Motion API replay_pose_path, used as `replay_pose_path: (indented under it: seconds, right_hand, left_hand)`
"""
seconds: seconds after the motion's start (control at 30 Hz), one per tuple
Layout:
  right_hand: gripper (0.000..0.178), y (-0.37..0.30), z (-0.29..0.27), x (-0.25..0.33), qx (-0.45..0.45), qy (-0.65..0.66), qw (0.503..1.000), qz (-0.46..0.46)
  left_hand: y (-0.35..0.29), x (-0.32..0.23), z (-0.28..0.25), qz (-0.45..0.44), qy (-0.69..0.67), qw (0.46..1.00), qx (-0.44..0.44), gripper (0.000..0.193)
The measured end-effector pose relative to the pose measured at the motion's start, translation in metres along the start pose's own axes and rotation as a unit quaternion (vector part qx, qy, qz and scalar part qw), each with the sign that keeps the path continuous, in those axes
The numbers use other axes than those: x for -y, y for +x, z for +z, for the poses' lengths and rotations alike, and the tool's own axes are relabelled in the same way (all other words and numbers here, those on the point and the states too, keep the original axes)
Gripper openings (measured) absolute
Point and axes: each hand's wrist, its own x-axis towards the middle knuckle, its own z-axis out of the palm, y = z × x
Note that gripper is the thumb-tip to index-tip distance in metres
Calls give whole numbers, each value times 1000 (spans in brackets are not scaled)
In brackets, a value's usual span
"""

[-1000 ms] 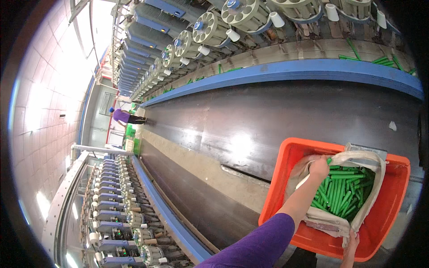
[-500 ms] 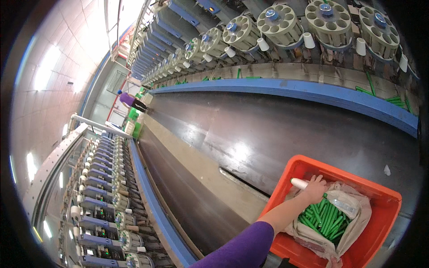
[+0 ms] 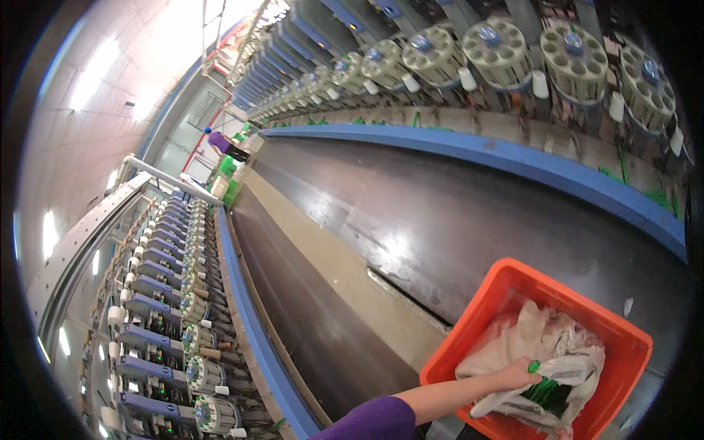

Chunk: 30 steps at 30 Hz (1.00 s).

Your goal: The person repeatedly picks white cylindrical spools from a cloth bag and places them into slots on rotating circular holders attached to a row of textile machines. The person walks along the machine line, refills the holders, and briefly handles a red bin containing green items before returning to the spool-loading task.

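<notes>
My left hand (image 3: pixel 519 375), on a bare forearm below a purple sleeve, reaches into an orange bin (image 3: pixel 620 334). Its fingers are closed on a green tube (image 3: pixel 534 366), whose end shows beside them; the rest is hidden. Inside the bin lies a whitish cloth bag (image 3: pixel 499 343) with crumpled folds. Several more green tubes (image 3: pixel 541 394) show in its opening, partly covered by the hand and cloth. At the lower edge, a small part of my right hand (image 3: pixel 563 433) appears to grip the bag's gathered edge; most of it is out of view.
Winding machines with round bobbin magazines (image 3: pixel 497 55) line the far side behind a blue rail (image 3: pixel 469 143). Another machine row (image 3: pixel 150 334) stands at left. A dark walkway (image 3: pixel 352 191) runs between. Far off, a person in purple (image 3: pixel 220 143) stands near green crates (image 3: pixel 232 192).
My left hand has moved down over the bag opening. The white yarn bobbin it held no longer shows. Folds of the bag now cover more of the green tubes, and the view has shifted.
</notes>
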Motion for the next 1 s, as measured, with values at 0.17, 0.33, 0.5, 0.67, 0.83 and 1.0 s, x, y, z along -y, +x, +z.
replay_pose_path:
  seconds: [0.17, 0.33, 0.5, 0.67, 0.83, 1.0]
  right_hand:
    - [11, -63, 15, 50, 144, 70, 984, -82]
    - [17, -136, 99, 124, 48, 19, 977, -209]
    - [33, -235, 184, 191, 54, 26, 945, -321]
    - [45, -343, 260, 223, 148, 85, 868, -467]
    - [69, -397, 336, 218, 265, 166, 793, -523]
    - [73, -432, 419, 184, 317, 172, 764, -535]
  left_hand:
    - [-64, -72, -10, 21, -195, 976, -97, 32]
    - [-131, -131, -25, 117, -167, 957, -206, 37]
    - [-216, -199, -49, 124, -264, 946, -140, 43]
    - [-326, -236, -94, 298, -373, 864, -161, 40]
    - [-421, -247, -144, 410, -418, 792, -175, 59]
    - [-491, -213, -213, 461, -389, 747, -279, 58]
